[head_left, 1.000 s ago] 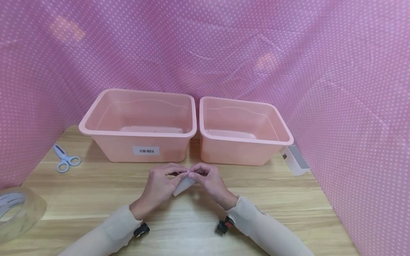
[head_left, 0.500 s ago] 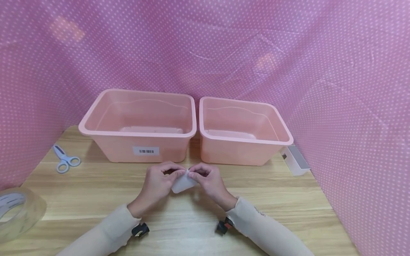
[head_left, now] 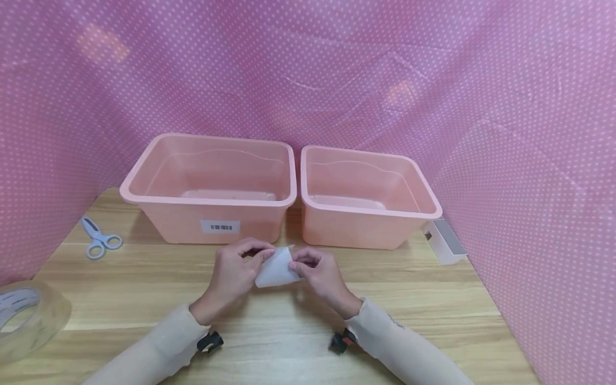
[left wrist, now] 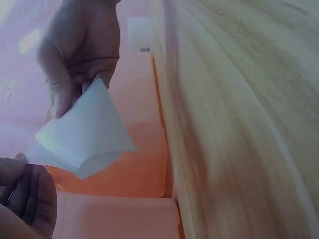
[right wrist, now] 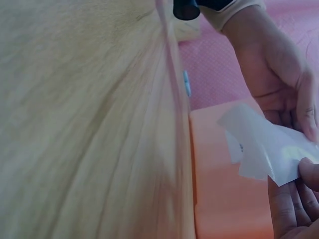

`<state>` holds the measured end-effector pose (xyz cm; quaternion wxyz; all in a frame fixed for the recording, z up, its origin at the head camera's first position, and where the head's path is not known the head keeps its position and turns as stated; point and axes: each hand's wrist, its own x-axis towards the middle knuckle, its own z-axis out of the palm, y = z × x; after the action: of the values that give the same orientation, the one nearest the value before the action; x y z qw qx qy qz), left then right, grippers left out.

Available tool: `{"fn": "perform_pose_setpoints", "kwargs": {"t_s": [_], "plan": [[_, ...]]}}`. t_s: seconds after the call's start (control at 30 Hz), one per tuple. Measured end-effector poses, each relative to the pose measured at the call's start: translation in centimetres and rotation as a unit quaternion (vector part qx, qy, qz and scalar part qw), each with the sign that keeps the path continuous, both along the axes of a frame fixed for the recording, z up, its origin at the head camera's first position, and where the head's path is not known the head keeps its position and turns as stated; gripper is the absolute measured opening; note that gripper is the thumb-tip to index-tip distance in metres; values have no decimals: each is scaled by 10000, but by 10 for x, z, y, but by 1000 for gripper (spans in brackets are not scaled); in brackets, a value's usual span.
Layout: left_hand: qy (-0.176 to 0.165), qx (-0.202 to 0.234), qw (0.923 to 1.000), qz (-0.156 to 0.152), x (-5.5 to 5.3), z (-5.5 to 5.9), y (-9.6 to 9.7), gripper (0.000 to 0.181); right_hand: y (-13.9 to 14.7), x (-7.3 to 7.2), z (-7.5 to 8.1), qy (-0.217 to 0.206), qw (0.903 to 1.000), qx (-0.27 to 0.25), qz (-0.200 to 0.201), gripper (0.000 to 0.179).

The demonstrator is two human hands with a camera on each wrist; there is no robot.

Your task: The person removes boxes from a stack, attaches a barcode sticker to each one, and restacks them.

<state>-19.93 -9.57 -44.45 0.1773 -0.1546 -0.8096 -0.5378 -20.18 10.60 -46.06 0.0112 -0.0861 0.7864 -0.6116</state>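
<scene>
Between my hands, in front of the two bins, hangs a small white sheet of paper [head_left: 276, 271]. My left hand [head_left: 235, 272] pinches its left edge between thumb and fingers. At the other edge, the thumb and fingers of my right hand [head_left: 324, 278] grip it too. The left wrist view shows the sheet [left wrist: 88, 127] bent over, its lower end curling into a loop. Glossy and creased, the sheet [right wrist: 266, 144] reaches from one hand to the other in the right wrist view. A thin edge of it sticks up at the top in the head view.
Two pink plastic bins stand side by side at the back: the left bin [head_left: 178, 222] carries a barcode label [head_left: 220, 227], the right bin [head_left: 356, 230] has none showing. Blue scissors [head_left: 100, 238] and a roll of clear tape [head_left: 53, 315] lie left. A white box [head_left: 443, 243] stands far right.
My left hand has shifted slightly left and up, and my hands have drawn apart. The sheet has turned and spread, showing more of its face between them.
</scene>
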Motion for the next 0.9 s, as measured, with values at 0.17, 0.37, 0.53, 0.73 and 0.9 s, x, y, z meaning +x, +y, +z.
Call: {"fn": "perform_pose_setpoints", "kwargs": {"t_s": [0.17, 0.37, 0.53, 0.73, 0.9], "plan": [[-256, 173, 9995, 57, 0, 3, -1, 5, 5, 0, 0, -127, 9998, 110, -52, 14], [-655, 373, 9971, 104, -1, 4, -4, 5, 10, 1, -2, -153, 9994, 266, -148, 12], [-783, 545, 9954, 118, -3, 6, -5, 6, 15, 1, -4, -263, 9990, 272, -238, 11], [-931, 911, 9914, 100, -4, 8, -6, 8, 19, 2, -5, -562, 9980, 39, -269, 13], [-1062, 1123, 9880, 81, -5, 8, -7, 9, 21, 1, -7, -904, 9953, -236, -237, 18]]}}
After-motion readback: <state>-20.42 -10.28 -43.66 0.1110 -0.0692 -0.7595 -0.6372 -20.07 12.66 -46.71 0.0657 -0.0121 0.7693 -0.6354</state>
